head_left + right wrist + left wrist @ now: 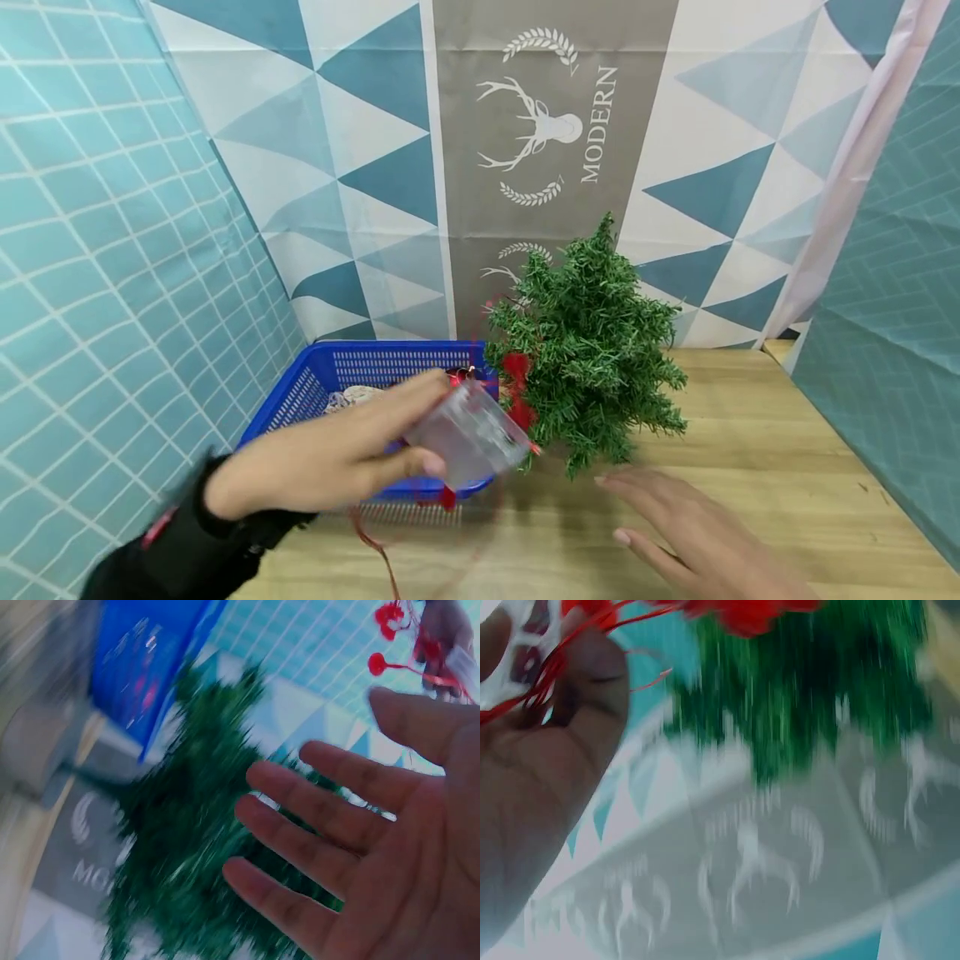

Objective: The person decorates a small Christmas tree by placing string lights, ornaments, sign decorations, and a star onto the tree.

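Note:
My left hand [337, 457] grips a clear plastic box [472, 437] over the front right corner of a blue basket. Thin red cords [551, 671] run through its fingers, and red fluffy balls [517, 392] dangle from them; motion blurs them. Just right of the box stands a small green artificial Christmas tree [592, 350]. Low in front of the tree, my right hand [682, 533] is held out with nothing in it. Its fingers [300, 847] are spread and nearly straight in the right wrist view, overlapping the branches.
The blue plastic basket [405, 346] sits left of the tree, with a pale bundle [356, 398] and something shiny red inside. Under everything is a wooden tabletop [765, 450]. A patterned cloth backdrop [375, 167] hangs behind, and tile-print cloth [112, 208] borders the left.

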Available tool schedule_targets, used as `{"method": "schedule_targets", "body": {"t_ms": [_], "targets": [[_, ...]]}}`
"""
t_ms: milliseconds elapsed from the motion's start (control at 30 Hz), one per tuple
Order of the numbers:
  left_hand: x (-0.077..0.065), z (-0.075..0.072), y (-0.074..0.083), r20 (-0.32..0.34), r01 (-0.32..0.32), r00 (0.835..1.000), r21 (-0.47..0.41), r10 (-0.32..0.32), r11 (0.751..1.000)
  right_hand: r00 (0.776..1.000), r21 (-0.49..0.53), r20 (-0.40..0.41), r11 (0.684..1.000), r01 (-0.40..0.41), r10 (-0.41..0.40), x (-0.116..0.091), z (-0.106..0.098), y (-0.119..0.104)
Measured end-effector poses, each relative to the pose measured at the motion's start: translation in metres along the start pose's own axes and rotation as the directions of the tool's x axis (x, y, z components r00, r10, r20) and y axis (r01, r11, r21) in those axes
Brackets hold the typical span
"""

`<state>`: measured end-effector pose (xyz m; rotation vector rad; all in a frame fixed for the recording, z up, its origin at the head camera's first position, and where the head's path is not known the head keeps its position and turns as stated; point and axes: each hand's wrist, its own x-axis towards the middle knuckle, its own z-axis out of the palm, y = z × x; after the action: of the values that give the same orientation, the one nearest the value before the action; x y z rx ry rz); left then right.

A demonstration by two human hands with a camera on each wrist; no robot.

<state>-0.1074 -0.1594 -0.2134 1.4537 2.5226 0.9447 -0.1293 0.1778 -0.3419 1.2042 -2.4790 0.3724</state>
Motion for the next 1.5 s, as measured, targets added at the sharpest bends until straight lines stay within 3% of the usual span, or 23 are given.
{"method": "schedule_targets", "body": {"t_ms": [133, 167, 267, 367, 400, 500, 600, 700, 767, 833, 933, 1000, 1100, 1200, 1367, 1500], "targets": [[0.02, 0.04, -0.004, -0.009, -0.184, 0.983, -0.08, 0.184, 0.98, 0.999, 0.155, 0.038, 0.988, -0.016, 0.01, 0.005, -0.005, -0.016], [0.025, 0.051, -0.006, -0.008, -0.203, 0.979, -0.11, 0.203, 0.973, 1.0, 0.203, 0.028, 0.979, 0.0, -0.005, 0.006, -0.005, -0.018], [0.034, 0.08, -0.016, 0.007, -0.195, 0.98, -0.173, 0.199, 0.965, 0.997, 0.274, -0.037, 0.958, 0.079, -0.072, 0.008, 0.0, -0.021], [0.038, 0.103, -0.031, 0.02, -0.154, 0.987, -0.163, 0.16, 0.974, 0.98, 0.276, -0.131, 0.944, 0.182, -0.15, 0.009, 0.012, -0.016], [0.038, 0.109, -0.038, 0.021, -0.144, 0.989, -0.146, 0.148, 0.979, 0.981, 0.27, -0.129, 0.947, 0.175, -0.144, 0.008, 0.016, -0.014], [0.035, 0.125, -0.058, 0.024, -0.101, 0.994, -0.075, 0.103, 0.992, 0.987, 0.268, -0.095, 0.952, 0.148, -0.126, 0.003, 0.03, -0.008], [0.033, 0.139, -0.076, 0.037, -0.037, 0.999, 0.014, 0.036, 0.999, 0.996, 0.365, 0.094, 0.93, -0.038, 0.004, -0.005, 0.04, -0.003], [0.033, 0.155, -0.088, 0.02, -0.006, 1.0, 0.15, 0.003, 0.989, 0.956, 0.454, 0.262, 0.857, -0.242, 0.131, -0.011, 0.047, 0.0], [0.036, 0.165, -0.092, -0.014, -0.002, 1.0, 0.272, 0.006, 0.962, 0.918, 0.476, 0.338, 0.804, -0.357, 0.207, -0.013, 0.052, 0.001], [0.039, 0.176, -0.095, -0.066, 0.006, 0.998, 0.383, 0.02, 0.924, 0.914, 0.502, 0.33, 0.776, -0.382, 0.236, -0.015, 0.059, 0.001], [0.045, 0.191, -0.098, -0.141, 0.002, 0.987, 0.506, 0.08, 0.862, 0.938, 0.565, 0.271, 0.753, -0.338, 0.218, -0.018, 0.071, 0.004], [0.047, 0.2, -0.101, -0.158, 0.006, 0.983, 0.522, 0.09, 0.853, 0.958, 0.6, 0.227, 0.749, -0.281, 0.178, -0.021, 0.078, 0.008], [0.048, 0.21, -0.104, -0.147, 0.001, 0.986, 0.494, 0.082, 0.869, 0.972, 0.611, 0.196, 0.758, -0.227, 0.133, -0.027, 0.084, 0.015], [0.048, 0.213, -0.105, -0.109, -0.013, 0.992, 0.418, 0.065, 0.908, 0.967, 0.585, 0.214, 0.774, -0.243, 0.141, -0.032, 0.086, 0.019], [0.041, 0.202, -0.104, -0.091, -0.058, 0.992, 0.284, 0.087, 0.957, 0.948, 0.531, 0.256, 0.792, -0.301, 0.188, -0.042, 0.083, 0.025], [0.031, 0.189, -0.107, -0.118, -0.014, 0.992, 0.283, 0.05, 0.959, 0.926, 0.493, 0.285, 0.79, -0.364, 0.248, -0.05, 0.076, 0.031]]}}
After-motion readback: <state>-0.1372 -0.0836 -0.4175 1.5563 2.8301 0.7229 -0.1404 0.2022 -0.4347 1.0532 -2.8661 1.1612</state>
